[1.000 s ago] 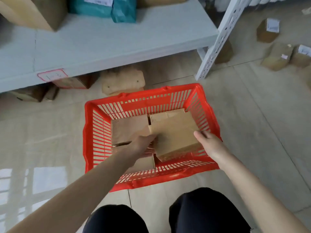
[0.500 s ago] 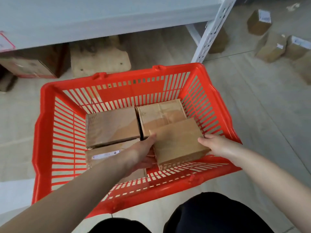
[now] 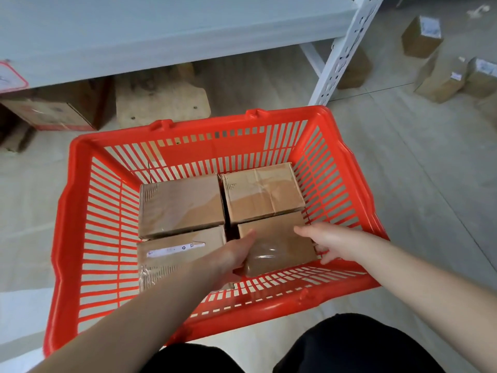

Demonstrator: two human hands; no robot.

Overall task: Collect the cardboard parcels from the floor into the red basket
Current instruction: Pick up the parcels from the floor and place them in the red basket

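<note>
The red basket (image 3: 67, 211) stands on the floor in front of my knees. Inside lie several brown cardboard parcels: one at the back left (image 3: 180, 203), one at the back right (image 3: 263, 192), one at the front left (image 3: 172, 254) with a white label. A fourth cardboard parcel (image 3: 277, 243) sits low in the front right corner. My left hand (image 3: 231, 257) grips its left side and my right hand (image 3: 328, 243) grips its right side.
A grey shelf board (image 3: 161, 30) with a white perforated post (image 3: 347, 47) is just behind the basket. Boxes (image 3: 53, 109) and a wooden board (image 3: 161, 100) lie under it. More cardboard parcels (image 3: 441, 79) lie on the floor at the far right.
Both hands have lowered the parcel from above the basket down into the front right corner, beside the other three. My head has come closer to the basket.
</note>
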